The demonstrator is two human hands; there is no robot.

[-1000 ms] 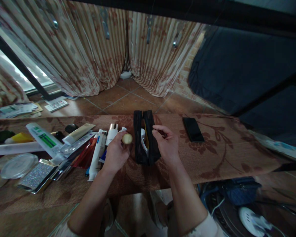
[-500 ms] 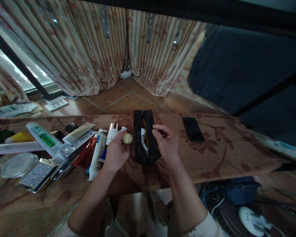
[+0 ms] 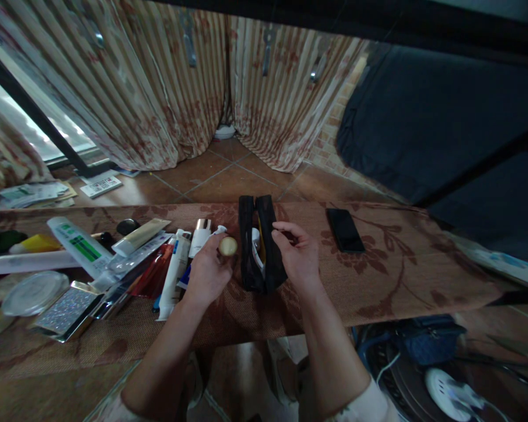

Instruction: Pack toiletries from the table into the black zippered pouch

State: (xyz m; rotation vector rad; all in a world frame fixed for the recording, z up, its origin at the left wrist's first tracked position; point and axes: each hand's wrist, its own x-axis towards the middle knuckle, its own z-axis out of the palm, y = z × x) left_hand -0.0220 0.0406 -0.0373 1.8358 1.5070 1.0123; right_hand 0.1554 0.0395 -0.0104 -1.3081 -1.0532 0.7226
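Note:
A small black pouch (image 3: 275,264) stands on the cloth-covered table with its top parted, showing a yellow lining and a white item (image 3: 256,239) inside. My right hand (image 3: 297,252) pinches the pouch's right edge between thumb and fingers. Just left of the pouch, my left hand (image 3: 209,269) is closed around a small container with a round, pale gold end (image 3: 227,246); the rest of it is hidden in the fingers. Close behind that hand lie a white bottle with a shiny cap (image 3: 200,235) and a white tube (image 3: 175,275).
Tubes, a glittery case (image 3: 68,310), a round clear-lidded tub (image 3: 35,293) and other cosmetics crowd the table's left side. A black phone (image 3: 345,230) lies to the right. Below the table's right edge are a blue bag (image 3: 435,340) and a white power strip (image 3: 444,390).

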